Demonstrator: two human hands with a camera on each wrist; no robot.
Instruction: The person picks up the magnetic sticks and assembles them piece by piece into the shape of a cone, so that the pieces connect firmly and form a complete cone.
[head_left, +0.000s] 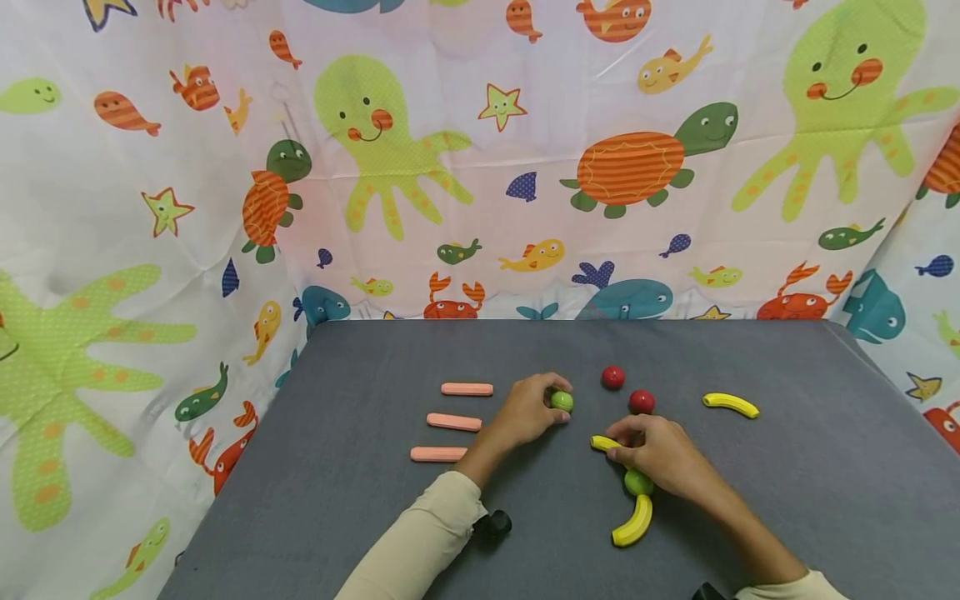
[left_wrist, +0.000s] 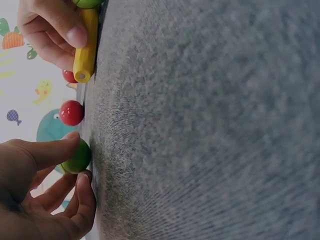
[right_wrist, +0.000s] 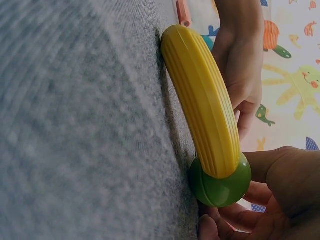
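Observation:
My left hand (head_left: 531,408) holds a green ball (head_left: 562,402) between thumb and fingertips, close over the grey table. In the left wrist view, thumb and fingers lie on either side of that ball (left_wrist: 77,159). My right hand (head_left: 660,454) pinches a yellow curved stick (head_left: 602,443), its thumb laid along the side. This stick meets a second green ball (head_left: 639,482) under the hand. From the same ball another yellow curved stick (head_left: 632,522) extends toward the near edge; the right wrist view shows its ribbed surface (right_wrist: 202,100) up close.
Two red balls (head_left: 612,377) sit beyond the hands. Farther right lies a loose yellow curved stick (head_left: 731,406). Three pink straight sticks (head_left: 467,389) lie left, the nearest partly behind the left forearm. A sea-animal curtain (head_left: 525,208) borders the grey table (head_left: 337,517).

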